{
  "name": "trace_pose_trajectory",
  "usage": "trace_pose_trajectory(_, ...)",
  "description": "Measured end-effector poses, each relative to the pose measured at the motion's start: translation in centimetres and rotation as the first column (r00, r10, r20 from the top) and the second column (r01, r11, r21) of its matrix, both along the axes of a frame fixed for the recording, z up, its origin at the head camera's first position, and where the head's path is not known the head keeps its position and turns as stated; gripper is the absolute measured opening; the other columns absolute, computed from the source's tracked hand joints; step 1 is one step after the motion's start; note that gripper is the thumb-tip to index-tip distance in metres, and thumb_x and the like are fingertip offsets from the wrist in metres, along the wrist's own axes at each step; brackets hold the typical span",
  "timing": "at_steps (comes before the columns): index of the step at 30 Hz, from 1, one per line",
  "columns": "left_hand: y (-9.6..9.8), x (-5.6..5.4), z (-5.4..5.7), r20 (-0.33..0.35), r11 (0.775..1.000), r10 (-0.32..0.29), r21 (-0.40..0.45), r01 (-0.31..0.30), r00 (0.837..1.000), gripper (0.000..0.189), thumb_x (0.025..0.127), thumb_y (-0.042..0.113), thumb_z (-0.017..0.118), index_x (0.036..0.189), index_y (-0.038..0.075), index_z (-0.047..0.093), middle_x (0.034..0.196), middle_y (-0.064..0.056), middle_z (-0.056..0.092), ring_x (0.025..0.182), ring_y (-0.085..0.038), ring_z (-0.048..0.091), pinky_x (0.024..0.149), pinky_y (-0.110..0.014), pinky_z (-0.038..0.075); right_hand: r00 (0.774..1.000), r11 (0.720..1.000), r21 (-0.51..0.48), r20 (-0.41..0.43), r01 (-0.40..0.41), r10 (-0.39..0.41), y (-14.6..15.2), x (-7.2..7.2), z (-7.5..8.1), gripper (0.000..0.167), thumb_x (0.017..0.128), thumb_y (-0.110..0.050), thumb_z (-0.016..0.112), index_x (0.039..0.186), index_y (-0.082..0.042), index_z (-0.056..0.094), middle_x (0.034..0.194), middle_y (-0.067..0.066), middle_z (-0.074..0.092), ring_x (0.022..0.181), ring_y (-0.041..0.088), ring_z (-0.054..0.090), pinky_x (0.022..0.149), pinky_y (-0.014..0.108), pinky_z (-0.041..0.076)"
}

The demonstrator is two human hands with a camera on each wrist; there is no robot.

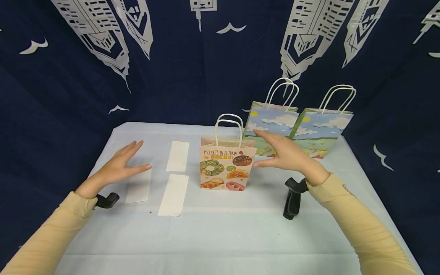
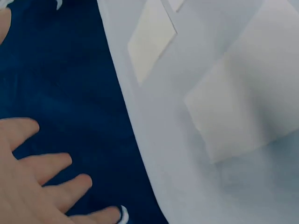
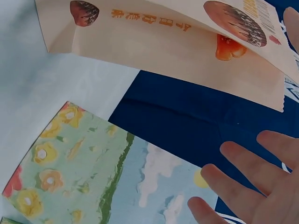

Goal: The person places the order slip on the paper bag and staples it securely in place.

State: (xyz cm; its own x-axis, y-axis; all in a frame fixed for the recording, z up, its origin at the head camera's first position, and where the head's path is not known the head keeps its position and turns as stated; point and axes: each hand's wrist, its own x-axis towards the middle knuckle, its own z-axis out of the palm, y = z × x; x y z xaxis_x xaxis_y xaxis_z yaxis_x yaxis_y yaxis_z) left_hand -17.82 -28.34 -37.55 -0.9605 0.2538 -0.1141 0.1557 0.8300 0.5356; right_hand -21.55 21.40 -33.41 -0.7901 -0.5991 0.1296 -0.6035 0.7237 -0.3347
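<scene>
In the head view my left hand [image 1: 117, 167] hovers at the left side with fingers spread straight and holds nothing. Below its thumb lies a flat white rectangular card [image 1: 139, 188]; a second white card [image 1: 177, 156] and a third card [image 1: 173, 195] lie to the right. My right hand [image 1: 287, 154], fingers extended, is just right of a beige paper bag [image 1: 227, 168] printed with breads. Whether its thumb touches the bag I cannot tell. The bag stands upright with white handles raised. In the right wrist view, a landscape-print paper bag [image 3: 107, 163] appears near the fingertips.
Two landscape-print bags, a left one [image 1: 271, 121] partly behind my right hand and a right one [image 1: 319, 131], stand at the back right. A white cloth [image 1: 206, 236] covers the table. A dark blue printed curtain [image 1: 206, 68] hangs behind. Black devices [image 1: 292, 202] are on both wrists.
</scene>
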Motion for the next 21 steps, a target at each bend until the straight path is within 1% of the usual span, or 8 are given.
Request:
trace_pose_trajectory(3, -0.6, 0.0, -0.5, 0.031, 0.999, 0.000, 0.034, -0.001, 1.000, 0.098, 0.082, 0.056, 0.064, 0.152, 0.015, 0.010, 0.155, -0.018, 0.001, 0.140, -0.042, 0.002, 0.103, -0.068, 0.011, 1.000, 1.000, -0.025, 0.014, -0.008, 0.009, 0.0, 0.0, -0.1, 0.101, 0.069, -0.063, 0.072, 0.148, -0.017, 0.030, 0.147, 0.008, 0.036, 0.131, 0.032, 0.038, 0.100, 0.053, 0.036)
trace_pose_trajectory(8, -1.3, -0.2, -1.4, 0.022, 0.998, -0.010, 0.065, 0.009, 1.000, 0.095, 0.083, 0.051, 0.066, 0.151, 0.009, 0.014, 0.154, -0.021, 0.008, 0.139, -0.043, 0.008, 0.105, -0.065, 0.013, 0.999, 0.997, -0.071, 0.038, -0.011, 0.014, -0.2, 0.0, -0.5, 0.094, 0.070, -0.058, 0.074, 0.145, -0.016, 0.035, 0.144, 0.010, 0.041, 0.125, 0.032, 0.044, 0.094, 0.052, 0.042)
trace_pose_trajectory(13, -2.0, -0.3, -2.5, 0.019, 0.996, -0.007, 0.085, 0.005, 1.000, 0.094, 0.083, 0.049, 0.067, 0.150, 0.005, 0.017, 0.153, -0.022, 0.013, 0.139, -0.043, 0.011, 0.106, -0.062, 0.014, 0.995, 0.994, -0.112, 0.102, 0.014, -0.003, -0.5, 0.1, -0.9, 0.092, 0.071, -0.056, 0.074, 0.145, -0.017, 0.036, 0.144, 0.009, 0.040, 0.126, 0.032, 0.043, 0.093, 0.052, 0.043)
trace_pose_trajectory(15, -2.4, -0.4, -3.1, 0.030, 0.995, 0.005, 0.096, -0.008, 1.000, 0.093, 0.083, 0.048, 0.067, 0.150, 0.004, 0.018, 0.153, -0.022, 0.016, 0.138, -0.043, 0.013, 0.106, -0.062, 0.016, 0.993, 0.992, -0.125, 0.117, 0.015, -0.001, -0.6, 0.2, -1.0, 0.091, 0.072, -0.055, 0.074, 0.146, -0.016, 0.035, 0.145, 0.009, 0.039, 0.128, 0.032, 0.041, 0.093, 0.052, 0.043)
trace_pose_trajectory(19, -3.2, -0.5, -4.2, 0.078, 0.987, 0.049, 0.148, -0.060, 0.996, 0.091, 0.084, 0.045, 0.068, 0.149, 0.003, 0.020, 0.151, -0.023, 0.020, 0.134, -0.045, 0.023, 0.104, -0.061, 0.024, 0.991, 0.988, -0.155, 0.137, 0.020, 0.002, -0.8, 0.1, -1.1, 0.087, 0.075, -0.050, 0.074, 0.145, -0.016, 0.036, 0.145, 0.009, 0.040, 0.127, 0.033, 0.042, 0.084, 0.046, 0.050)
trace_pose_trajectory(21, -3.5, -0.6, -4.7, 0.104, 0.979, 0.071, 0.185, -0.090, 0.992, 0.089, 0.085, 0.043, 0.068, 0.149, 0.003, 0.021, 0.150, -0.024, 0.021, 0.131, -0.045, 0.028, 0.102, -0.060, 0.029, 0.989, 0.984, -0.178, 0.149, 0.017, 0.010, -0.9, 0.0, -1.3, 0.084, 0.077, -0.047, 0.074, 0.145, -0.015, 0.036, 0.145, 0.009, 0.040, 0.127, 0.033, 0.041, 0.080, 0.045, 0.052)
